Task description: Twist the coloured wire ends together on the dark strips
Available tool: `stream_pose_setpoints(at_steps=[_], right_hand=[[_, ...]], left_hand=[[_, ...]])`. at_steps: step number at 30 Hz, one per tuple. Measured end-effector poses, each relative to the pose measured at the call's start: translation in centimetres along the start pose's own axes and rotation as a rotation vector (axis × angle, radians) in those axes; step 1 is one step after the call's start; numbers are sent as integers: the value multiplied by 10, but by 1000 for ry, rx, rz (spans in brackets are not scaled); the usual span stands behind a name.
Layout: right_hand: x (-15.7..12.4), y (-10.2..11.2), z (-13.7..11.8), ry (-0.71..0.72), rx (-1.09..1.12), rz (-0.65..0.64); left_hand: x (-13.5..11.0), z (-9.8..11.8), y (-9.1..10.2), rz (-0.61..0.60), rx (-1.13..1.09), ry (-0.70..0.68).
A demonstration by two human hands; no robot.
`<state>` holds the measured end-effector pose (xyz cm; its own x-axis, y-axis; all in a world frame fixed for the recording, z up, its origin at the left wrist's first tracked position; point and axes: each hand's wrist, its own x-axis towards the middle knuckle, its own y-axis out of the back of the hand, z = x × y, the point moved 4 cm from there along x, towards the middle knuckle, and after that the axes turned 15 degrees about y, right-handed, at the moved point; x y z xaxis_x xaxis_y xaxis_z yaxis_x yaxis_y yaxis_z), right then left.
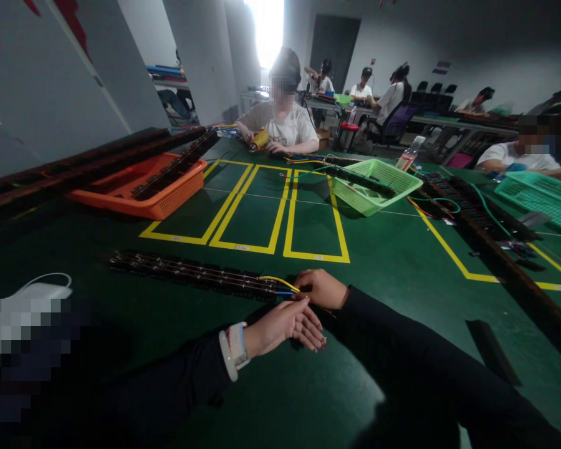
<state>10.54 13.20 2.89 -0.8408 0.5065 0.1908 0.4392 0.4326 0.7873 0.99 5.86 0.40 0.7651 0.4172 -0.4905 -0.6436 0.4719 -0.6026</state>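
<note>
A long black strip (191,274) with several rows of bright metal contacts lies on the green table. Yellow wires (279,282) and a blue wire (284,293) leave its right end. My right hand (321,289) is closed around these wires, its fingertips partly hidden. Just below, my left hand (287,325) has its fingers stretched out and apart, with the thumb close to the right hand's fingers. Whether the thumb touches the wires cannot be made out. A small red spot shows at a left fingertip.
Yellow tape outlines (243,244) mark the table (168,349). An orange basket (182,190) stands left, a light green basket (371,199) beyond, a teal basket (542,199) right. Long dark strips (509,268) lie at right. Across the table a person (299,125) handles a yellow object (260,138).
</note>
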Motion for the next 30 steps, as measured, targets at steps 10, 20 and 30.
stream_pose_setpoints(at_steps=[10, 20, 30], right_hand=[[-10, -17, -47, 204, -833, -123], [-23, 4, -52, 24, -541, 23], [-25, 18, 0, -247, 195, -146]], left_hand=[[6, 1, 12, 125, -406, -152], [10, -1, 15, 110, -500, -149], [3, 6, 9, -49, -409, -175]])
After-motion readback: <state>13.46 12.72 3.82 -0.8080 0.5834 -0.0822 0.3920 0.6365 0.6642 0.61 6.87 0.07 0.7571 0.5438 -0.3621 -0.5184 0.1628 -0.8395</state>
